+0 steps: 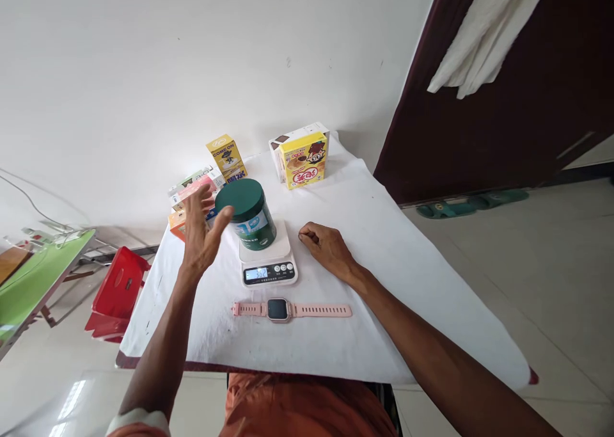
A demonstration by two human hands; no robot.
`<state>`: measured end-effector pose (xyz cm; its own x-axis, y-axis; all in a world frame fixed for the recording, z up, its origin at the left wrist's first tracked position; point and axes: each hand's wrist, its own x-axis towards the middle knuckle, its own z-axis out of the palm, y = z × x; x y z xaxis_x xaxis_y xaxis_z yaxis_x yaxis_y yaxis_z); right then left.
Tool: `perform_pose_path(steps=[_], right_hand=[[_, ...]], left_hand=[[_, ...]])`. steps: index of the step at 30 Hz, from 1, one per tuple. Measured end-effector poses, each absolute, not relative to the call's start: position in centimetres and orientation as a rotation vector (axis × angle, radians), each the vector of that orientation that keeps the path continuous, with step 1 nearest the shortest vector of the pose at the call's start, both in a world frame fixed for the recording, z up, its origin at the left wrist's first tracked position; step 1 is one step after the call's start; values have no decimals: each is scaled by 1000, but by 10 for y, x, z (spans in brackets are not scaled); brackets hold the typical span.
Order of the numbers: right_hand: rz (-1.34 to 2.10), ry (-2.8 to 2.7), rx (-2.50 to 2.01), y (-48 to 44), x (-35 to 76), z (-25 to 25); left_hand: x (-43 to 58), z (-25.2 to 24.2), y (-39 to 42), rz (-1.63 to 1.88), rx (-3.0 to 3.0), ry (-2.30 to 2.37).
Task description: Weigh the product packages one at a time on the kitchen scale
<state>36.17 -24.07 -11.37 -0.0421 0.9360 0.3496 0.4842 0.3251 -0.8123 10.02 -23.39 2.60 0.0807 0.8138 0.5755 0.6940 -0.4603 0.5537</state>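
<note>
A dark green canister (256, 230) with a screw lid stands upright on a white kitchen scale (288, 253), whose display appears to read 362. My left hand (201, 235) is open at the canister's left side, its thumb spread near the lid's edge; whether it touches I cannot tell. To the right of the scale, my right hand (326, 248) rests on the tablecloth with fingers curled closed and no object showing in them. In front of the scale, a pink-strapped smartwatch (277, 309) lies stretched out flat.
Along the table's (384, 296) far side stand a yellow snack box (306, 162), a white box (314, 128) behind it, and a tall yellow carton (227, 157). More boxes (196, 185) are stacked behind my left hand. A red chair (118, 290) and green table (48, 277) are left.
</note>
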Motion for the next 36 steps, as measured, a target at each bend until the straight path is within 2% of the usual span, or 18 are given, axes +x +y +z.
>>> perform_pose_path(steps=[5, 8, 11, 22, 29, 36], right_hand=[[650, -1637, -1305, -240, 361, -113], [639, -1647, -1325, -240, 360, -114], [630, -1661, -1334, -241, 360, -114], [628, -1661, -1331, -241, 360, -114], [627, -1673, -1305, -241, 361, -114], [638, -1668, -1283, -238, 361, -115]], left_hand=[[63, -29, -248, 1608, 1883, 1670], [52, -62, -249, 1606, 1794, 1753], [52, -75, -250, 1571, 1796, 1764], [55, -75, -253, 1541, 1835, 1728], [89, -20, -243, 1292, 2228, 1466], [120, 7, -214, 1277, 2250, 1587]])
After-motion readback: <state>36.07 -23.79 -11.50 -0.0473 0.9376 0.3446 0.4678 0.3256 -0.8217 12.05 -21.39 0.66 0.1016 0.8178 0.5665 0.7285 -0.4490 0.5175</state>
